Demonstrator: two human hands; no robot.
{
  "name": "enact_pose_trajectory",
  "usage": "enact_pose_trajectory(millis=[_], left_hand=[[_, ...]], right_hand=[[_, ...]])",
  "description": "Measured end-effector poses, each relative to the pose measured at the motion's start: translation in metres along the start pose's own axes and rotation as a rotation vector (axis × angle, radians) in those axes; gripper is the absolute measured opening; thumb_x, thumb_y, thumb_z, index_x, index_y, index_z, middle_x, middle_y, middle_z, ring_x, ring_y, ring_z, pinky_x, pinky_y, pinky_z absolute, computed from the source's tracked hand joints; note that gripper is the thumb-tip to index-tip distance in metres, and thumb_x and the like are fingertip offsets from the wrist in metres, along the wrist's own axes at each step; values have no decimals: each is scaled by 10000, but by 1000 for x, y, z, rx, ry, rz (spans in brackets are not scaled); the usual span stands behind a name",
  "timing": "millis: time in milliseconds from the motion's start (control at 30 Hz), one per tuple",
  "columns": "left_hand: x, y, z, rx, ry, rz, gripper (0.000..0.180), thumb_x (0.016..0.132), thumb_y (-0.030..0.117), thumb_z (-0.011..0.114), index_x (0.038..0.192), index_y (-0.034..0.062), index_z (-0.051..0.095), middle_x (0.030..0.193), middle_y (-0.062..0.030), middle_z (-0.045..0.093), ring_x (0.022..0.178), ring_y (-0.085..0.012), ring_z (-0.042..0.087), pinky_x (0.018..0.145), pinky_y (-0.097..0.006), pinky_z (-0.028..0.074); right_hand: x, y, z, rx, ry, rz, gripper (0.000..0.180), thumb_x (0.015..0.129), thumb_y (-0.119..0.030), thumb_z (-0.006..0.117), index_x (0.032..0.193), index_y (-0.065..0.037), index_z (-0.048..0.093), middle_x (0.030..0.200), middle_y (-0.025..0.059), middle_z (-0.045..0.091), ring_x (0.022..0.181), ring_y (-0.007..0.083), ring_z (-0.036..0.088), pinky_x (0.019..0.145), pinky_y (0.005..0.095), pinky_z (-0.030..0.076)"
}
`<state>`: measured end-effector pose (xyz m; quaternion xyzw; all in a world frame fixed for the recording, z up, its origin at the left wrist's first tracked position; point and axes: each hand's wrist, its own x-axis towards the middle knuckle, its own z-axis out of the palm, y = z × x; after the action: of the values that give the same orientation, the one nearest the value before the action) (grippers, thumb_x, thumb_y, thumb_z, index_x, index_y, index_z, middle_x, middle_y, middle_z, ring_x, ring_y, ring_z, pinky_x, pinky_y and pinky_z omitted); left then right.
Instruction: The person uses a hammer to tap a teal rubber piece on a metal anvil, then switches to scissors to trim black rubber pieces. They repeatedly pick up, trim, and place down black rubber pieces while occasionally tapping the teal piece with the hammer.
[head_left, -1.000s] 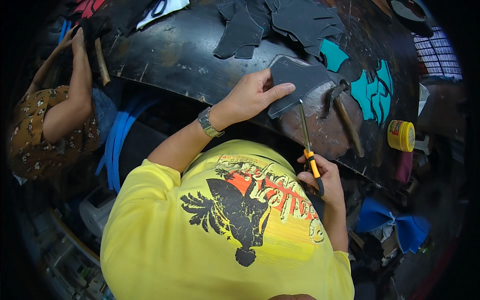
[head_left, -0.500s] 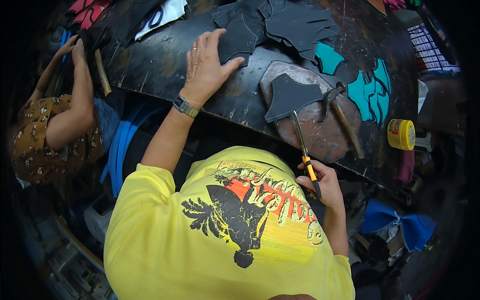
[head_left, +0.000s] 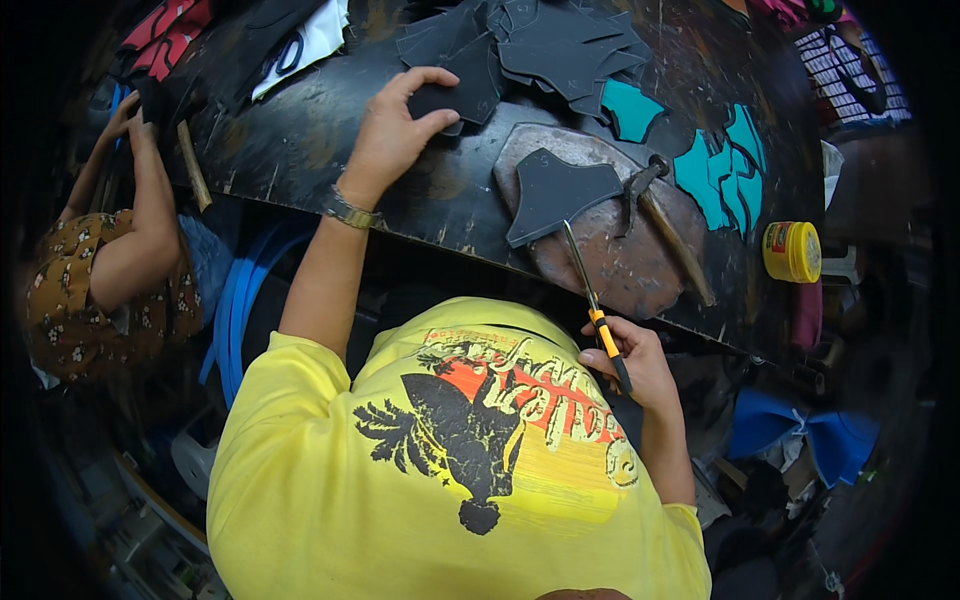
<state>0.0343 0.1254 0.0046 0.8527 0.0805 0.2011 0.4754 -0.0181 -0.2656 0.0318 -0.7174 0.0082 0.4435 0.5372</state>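
Observation:
My left hand (head_left: 390,135) is over the table, fingers curved and thumb held apart, at the near edge of a pile of dark grey cut sheet pieces (head_left: 455,100). A gap shows between thumb and forefinger, with dark material behind it. My right hand (head_left: 640,365), close to my body, grips a screwdriver-like tool (head_left: 598,318) with an orange and black handle and a long thin metal shaft. Its tip reaches the near edge of a single dark grey piece (head_left: 562,195). That piece lies flat on a worn brownish slab (head_left: 625,265).
A hammer (head_left: 675,235) rests on the slab's right side. Several teal pieces (head_left: 720,180) and a yellow tub (head_left: 792,252) are farther right. Another dark stack (head_left: 570,50) sits at the back. On the left, a co-worker's arms (head_left: 145,220) are near a wooden stick (head_left: 194,165).
My left hand's fingers, stretched out before, have curled in beside the dark pile. The whole view has shifted slightly. The tool stays in my right hand, its tip still by the single piece.

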Motion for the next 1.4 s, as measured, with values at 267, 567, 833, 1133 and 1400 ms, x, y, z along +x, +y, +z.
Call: enact_pose_trajectory(millis=[267,567,833,1133,1400], left_hand=[[51,6,-13,-216,-72,45,281,812,83,793,1084,60,732,1005,-14,723,881,-97,679,793,-240,551],[44,12,-57,79,-78,54,281,852,79,762,1131,77,720,1044,-4,702,941,-99,653,850,-236,521],[61,50,-29,-421,-20,30,323,878,61,745,1187,37,654,1038,-20,634,898,-132,619,804,-266,534],[46,43,56,350,76,477,648,805,282,817,1369,103,553,1351,-197,513,1301,-378,464,1087,-447,399],[-51,44,56,224,-345,297,524,804,253,808,1282,109,646,1400,-146,517,1327,-354,436,1117,-458,373]], right_hand=[[0,-5,-1,-39,-3,45,430,788,-120,869,1123,51,662,780,-48,575,650,10,468,561,178,342],[2,1,2,15,-3,-49,445,780,-180,880,1128,4,672,669,-40,576,500,24,458,455,194,329],[1,-6,0,-35,5,8,429,786,-121,864,1122,56,665,760,-44,589,623,13,476,545,178,349],[5,0,-1,-49,3,-16,416,779,-182,877,1103,-11,680,652,-45,551,496,22,451,461,189,332],[6,-7,-8,13,-67,64,389,780,-207,860,1067,-6,692,669,-28,588,505,37,503,453,196,359]])
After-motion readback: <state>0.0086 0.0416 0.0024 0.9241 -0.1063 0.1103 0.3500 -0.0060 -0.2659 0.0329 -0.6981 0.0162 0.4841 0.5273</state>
